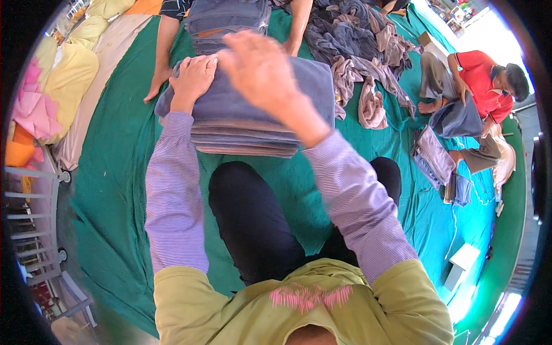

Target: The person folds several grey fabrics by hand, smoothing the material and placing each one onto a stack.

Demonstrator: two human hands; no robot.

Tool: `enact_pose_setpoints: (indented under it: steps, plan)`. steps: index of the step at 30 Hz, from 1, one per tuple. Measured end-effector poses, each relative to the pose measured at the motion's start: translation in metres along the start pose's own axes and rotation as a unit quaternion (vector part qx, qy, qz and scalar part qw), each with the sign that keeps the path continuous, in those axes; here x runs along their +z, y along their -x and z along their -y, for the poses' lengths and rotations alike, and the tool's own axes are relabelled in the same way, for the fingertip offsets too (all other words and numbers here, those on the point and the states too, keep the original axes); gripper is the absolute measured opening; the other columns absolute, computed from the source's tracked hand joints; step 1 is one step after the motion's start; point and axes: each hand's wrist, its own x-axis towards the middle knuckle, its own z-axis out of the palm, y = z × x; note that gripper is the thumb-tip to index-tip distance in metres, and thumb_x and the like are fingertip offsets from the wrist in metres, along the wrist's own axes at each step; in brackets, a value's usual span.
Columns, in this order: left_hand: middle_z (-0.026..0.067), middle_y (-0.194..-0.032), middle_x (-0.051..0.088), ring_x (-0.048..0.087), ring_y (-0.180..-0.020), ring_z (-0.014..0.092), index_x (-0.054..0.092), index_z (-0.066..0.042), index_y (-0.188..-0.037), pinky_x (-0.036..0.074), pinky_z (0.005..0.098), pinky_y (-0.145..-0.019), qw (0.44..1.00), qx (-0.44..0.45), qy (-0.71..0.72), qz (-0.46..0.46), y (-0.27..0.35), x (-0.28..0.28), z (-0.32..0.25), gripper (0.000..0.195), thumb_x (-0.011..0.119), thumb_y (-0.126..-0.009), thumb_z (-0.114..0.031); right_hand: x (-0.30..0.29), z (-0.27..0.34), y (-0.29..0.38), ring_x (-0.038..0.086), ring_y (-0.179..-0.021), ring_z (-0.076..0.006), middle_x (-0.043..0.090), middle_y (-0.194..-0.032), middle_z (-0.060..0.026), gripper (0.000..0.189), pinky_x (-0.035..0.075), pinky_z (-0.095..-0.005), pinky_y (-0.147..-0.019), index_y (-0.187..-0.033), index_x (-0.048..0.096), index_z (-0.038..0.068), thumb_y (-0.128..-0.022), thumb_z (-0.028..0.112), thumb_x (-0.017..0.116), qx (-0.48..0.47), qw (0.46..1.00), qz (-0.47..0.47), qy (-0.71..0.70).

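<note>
Before my knees lies a thick stack of folded grey cloths [250,108], with bluish grey on top and brownish-grey folded edges towards me. My left hand [193,79] rests on the top cloth near its far left corner and has no hold on it. Blurred by motion, my right hand [263,71] is over the middle of the stack with its fingers stretched out. Whether it touches the cloth I cannot tell. Nothing shows in its grasp.
A second folded stack [224,21] stands just beyond, between another person's bare legs [166,51]. Loose grey and brown cloths [353,39] lie heaped at the far right. Another person in red [485,82] sits at right by smaller folded piles [433,157]. A wheeled metal rack [51,215] borders the green sheet [116,194].
</note>
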Motion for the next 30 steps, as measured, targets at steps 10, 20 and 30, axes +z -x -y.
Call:
enact_pose_setpoints:
  steps: [10, 20, 30]
  plan:
    - [0.0087, -0.117, 0.056, 0.048, -0.112, 0.024, 0.054, -0.015, -0.120, 0.027, 0.0397, -0.102, 0.995, 0.087, -0.016, -0.037, -0.001, 0.007, 0.008, 0.038, 0.033, -0.094, -0.034, 0.020, 0.009, 0.057, 0.041, -0.120, -0.0282, 0.050, -0.124, -0.0118, 0.044, 0.023, -0.0498, -0.103, -0.118, 0.055, 0.009, -0.085, 0.038, 0.048, 0.043, 0.990, 0.133, 0.034]
    - [0.0069, -0.114, 0.059, 0.048, -0.111, 0.025, 0.058, -0.014, -0.115, 0.026, 0.0400, -0.103, 0.997, 0.051, -0.009, -0.058, 0.004, 0.002, -0.001, 0.039, 0.033, -0.094, -0.035, -0.049, -0.058, 0.078, 0.041, -0.121, -0.0302, 0.048, -0.127, -0.0131, 0.049, 0.028, -0.0454, -0.102, -0.122, 0.052, 0.011, -0.086, 0.044, 0.048, 0.130, 0.971, 0.147, 0.139]
    - [0.0109, -0.128, 0.048, 0.041, -0.118, 0.034, 0.049, -0.017, -0.126, 0.029, 0.0429, -0.101, 0.991, -0.027, 0.126, 0.019, 0.002, -0.036, -0.013, 0.045, 0.030, -0.094, -0.041, -0.100, -0.107, 0.101, 0.038, -0.123, -0.0312, 0.043, -0.130, -0.0187, 0.051, 0.029, -0.0365, -0.103, -0.125, 0.047, 0.002, -0.091, 0.040, 0.041, 0.302, 0.934, 0.183, -0.058]
